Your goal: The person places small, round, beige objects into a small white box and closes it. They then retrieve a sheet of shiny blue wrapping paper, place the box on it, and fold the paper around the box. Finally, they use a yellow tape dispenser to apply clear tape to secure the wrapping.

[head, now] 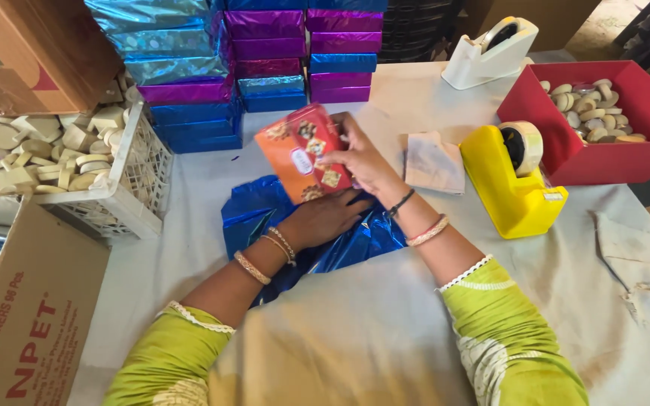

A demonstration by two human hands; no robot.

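My right hand [362,159] grips an orange and red printed box [304,153], holding it tilted just above a sheet of shiny blue wrapping foil [246,214]. The foil lies crumpled on the cloth-covered table. My left hand [325,218] rests palm down on the foil, fingers spread, just below the box. Both wrists wear bangles and both sleeves are green.
Stacks of boxes wrapped in blue and purple foil [220,68] stand behind. A white crate of pale wooden pieces [54,150] sits at left, with cardboard boxes [24,316] around it. At right are a yellow tape dispenser [513,180], a white dispenser [490,53] and a red tray [603,158].
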